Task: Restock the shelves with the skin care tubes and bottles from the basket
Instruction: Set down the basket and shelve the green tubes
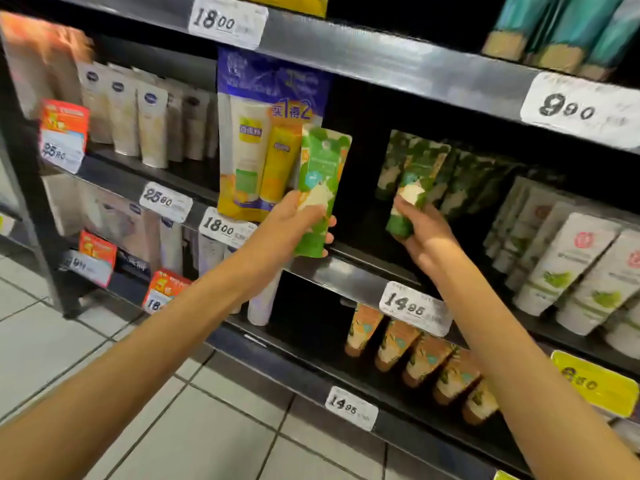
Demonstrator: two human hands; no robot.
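Observation:
My left hand [294, 220] grips a green and white tube [320, 174] upright, just in front of the middle shelf's edge [346, 275]. My right hand [420, 230] holds a second green tube [414, 188] by its lower end, inside the middle shelf. That tube stands at the front of a row of matching green tubes [460, 181] that runs back into the dark shelf. Between the two held tubes the shelf looks dark and bare. The basket is out of view.
A blue and yellow promo pack [263, 140] hangs left of the left tube. White tubes [568, 268] fill the shelf's right side, beige tubes [138, 112] the left. Orange tubes [426, 358] lie on the shelf below. Price tags [414, 308] line the shelf edges. Tiled floor [86, 341] is below left.

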